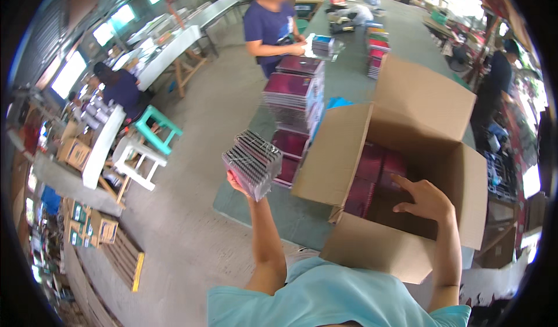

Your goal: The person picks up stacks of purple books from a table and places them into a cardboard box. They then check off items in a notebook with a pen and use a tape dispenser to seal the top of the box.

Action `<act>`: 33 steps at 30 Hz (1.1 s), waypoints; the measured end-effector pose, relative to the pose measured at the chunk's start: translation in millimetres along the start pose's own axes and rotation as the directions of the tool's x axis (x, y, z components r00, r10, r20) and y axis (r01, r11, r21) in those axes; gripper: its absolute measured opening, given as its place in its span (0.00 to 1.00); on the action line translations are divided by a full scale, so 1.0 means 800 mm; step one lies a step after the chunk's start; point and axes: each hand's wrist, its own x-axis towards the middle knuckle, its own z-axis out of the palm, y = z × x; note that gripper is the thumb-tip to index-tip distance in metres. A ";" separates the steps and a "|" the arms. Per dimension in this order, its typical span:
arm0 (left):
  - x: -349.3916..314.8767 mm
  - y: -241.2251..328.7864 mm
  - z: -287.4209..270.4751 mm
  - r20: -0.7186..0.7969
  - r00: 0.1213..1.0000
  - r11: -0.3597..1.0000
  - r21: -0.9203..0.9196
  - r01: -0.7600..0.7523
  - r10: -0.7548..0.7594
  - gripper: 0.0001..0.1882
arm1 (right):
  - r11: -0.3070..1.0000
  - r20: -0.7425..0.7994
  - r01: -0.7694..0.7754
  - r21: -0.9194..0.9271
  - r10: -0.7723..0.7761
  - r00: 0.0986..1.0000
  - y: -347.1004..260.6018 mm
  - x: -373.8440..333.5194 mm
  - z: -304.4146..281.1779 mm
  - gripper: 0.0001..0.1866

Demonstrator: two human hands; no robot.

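Observation:
My left hand (235,183) is closed around the underside of a plastic-wrapped pack of spiral notebooks (252,163), raised off the table's near left corner. The pack's wire bindings face up. My right hand (429,201) is over the open cardboard box (469,181), its index finger stretched out and thumb apart, with nothing seen in it. Inside the box, maroon spiral notebooks (368,163) lie along the left and far parts, while brown cardboard shows at the right. Just left of the box, tall stacks of maroon notebooks (289,93) stand on the green table (350,86).
Across the table a person in a dark blue shirt (268,30) handles a small notebook pack (321,44). More packs (378,51) line the table farther off. A green stool (158,128) and a white stool (138,159) stand at left. The box flaps (334,152) spread outward.

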 end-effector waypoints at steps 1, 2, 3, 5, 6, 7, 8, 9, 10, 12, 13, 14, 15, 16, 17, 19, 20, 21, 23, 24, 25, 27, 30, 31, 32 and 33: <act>-0.007 0.018 0.004 -0.002 1.000 0.999 0.020 -0.029 0.029 0.34 | 1.000 -0.018 0.024 0.014 -0.024 1.000 -0.003 -0.004 0.001 0.46; -0.016 0.033 0.008 -0.022 0.998 0.995 0.082 -0.059 0.061 0.34 | 0.999 -0.031 0.049 0.024 -0.048 0.998 -0.009 -0.005 0.001 0.45; -0.024 0.046 0.013 -0.040 0.995 0.986 0.144 -0.083 0.090 0.34 | 0.996 -0.007 0.014 0.088 -0.013 1.000 -0.019 -0.006 -0.001 0.44; -0.038 0.053 0.051 -0.032 0.998 0.969 0.243 -0.049 0.058 0.34 | 0.988 -0.107 0.137 0.075 -0.129 0.986 -0.008 -0.006 0.013 0.43; -0.044 0.054 0.081 -0.006 1.000 0.958 0.288 -0.009 0.011 0.33 | 0.972 -0.215 0.231 0.043 -0.217 0.952 -0.002 -0.016 0.015 0.43; -0.050 0.056 0.107 0.016 0.999 0.941 0.337 0.024 -0.032 0.33 | 0.972 -0.241 0.224 0.074 -0.200 0.950 -0.014 -0.024 0.007 0.43; -0.062 0.057 0.145 0.190 0.974 0.974 0.214 0.081 -0.122 0.36 | 0.973 -0.266 0.203 0.106 -0.169 0.949 -0.036 -0.025 -0.005 0.44; -0.077 0.062 0.187 0.365 0.912 0.982 0.090 0.167 -0.189 0.38 | 0.928 -0.389 0.358 0.105 -0.293 0.873 -0.051 -0.021 -0.012 0.46; -0.087 0.059 0.226 0.523 0.824 0.970 0.023 0.243 -0.218 0.38 | 0.864 -0.502 0.497 0.082 -0.395 0.770 -0.065 -0.016 -0.015 0.48; -0.095 0.036 0.301 0.777 0.576 0.919 0.008 0.393 -0.253 0.33 | 0.659 -0.477 0.499 0.563 -0.235 0.847 -0.105 -0.027 -0.033 0.57; -0.108 0.020 0.336 0.770 0.573 0.894 -0.007 0.447 -0.280 0.33 | 0.597 -0.463 0.503 0.624 -0.236 0.854 -0.110 -0.032 -0.043 0.62; -0.122 0.000 0.369 0.607 0.675 0.893 0.145 0.425 -0.420 0.32 | 0.530 -0.455 0.514 0.675 -0.249 0.855 -0.108 -0.034 -0.049 0.67; -0.129 -0.032 0.391 0.420 0.741 0.851 0.302 0.431 -0.524 0.31 | 0.438 -0.484 0.530 0.726 -0.221 0.846 -0.103 -0.036 -0.050 0.70; -0.132 -0.071 0.405 0.416 0.689 0.799 0.404 0.445 -0.594 0.29 | 0.420 -0.492 0.510 0.751 -0.159 0.856 -0.094 -0.046 -0.052 0.67; -0.142 -0.101 0.421 0.438 0.676 0.737 0.634 0.234 -0.592 0.26 | 0.393 -0.476 0.462 0.795 -0.066 0.877 -0.078 -0.052 -0.051 0.65; -0.150 -0.149 0.433 0.453 0.635 0.617 0.786 0.048 -0.626 0.26 | 0.290 -0.417 0.378 0.879 0.086 0.905 -0.061 -0.066 -0.046 0.61; -0.156 -0.168 0.431 0.392 0.618 0.579 0.805 0.128 -0.682 0.32 | 0.183 -0.356 0.325 0.928 0.170 0.919 -0.061 -0.073 -0.050 0.54; -0.162 -0.187 0.430 0.330 0.596 0.536 0.819 0.204 -0.732 0.37 | 0.119 -0.280 0.260 0.958 0.204 0.938 -0.045 -0.071 -0.049 0.49; -0.160 -0.221 0.394 0.290 0.536 0.435 0.885 0.164 -0.793 0.50 | -0.047 -0.119 0.140 0.989 0.310 0.943 0.007 -0.071 -0.022 0.39; -0.151 -0.215 0.388 0.303 0.513 0.371 0.928 0.031 -0.803 0.53 | -0.051 -0.112 0.137 0.989 0.330 0.937 0.032 -0.070 -0.006 0.39; -0.141 -0.205 0.381 0.317 0.498 0.303 0.947 -0.112 -0.807 0.57 | -0.189 -0.059 0.123 0.974 0.309 0.949 0.047 -0.067 0.011 0.37; -0.116 -0.175 0.363 0.427 0.495 0.286 0.897 -0.337 -0.757 0.58 | -0.319 0.071 0.052 0.946 0.362 0.929 0.075 -0.060 0.038 0.35; -0.096 -0.131 0.304 0.531 0.674 0.410 0.842 -0.351 -0.513 0.53 | -0.330 0.235 -0.078 0.941 0.469 0.851 0.089 -0.053 0.043 0.31; -0.098 -0.115 0.293 0.475 0.711 0.325 0.878 -0.350 -0.518 0.54 | -0.417 0.347 -0.150 0.897 0.450 0.823 0.099 -0.045 0.047 0.29; -0.104 -0.105 0.275 0.469 0.707 0.337 0.881 -0.332 -0.529 0.54 | -0.496 0.454 -0.220 0.840 0.418 0.787 0.105 -0.037 0.053 0.26; -0.111 -0.091 0.260 0.466 0.723 0.279 0.885 -0.373 -0.510 0.55 | -0.485 0.479 -0.260 0.835 0.409 0.777 0.107 -0.025 0.055 0.23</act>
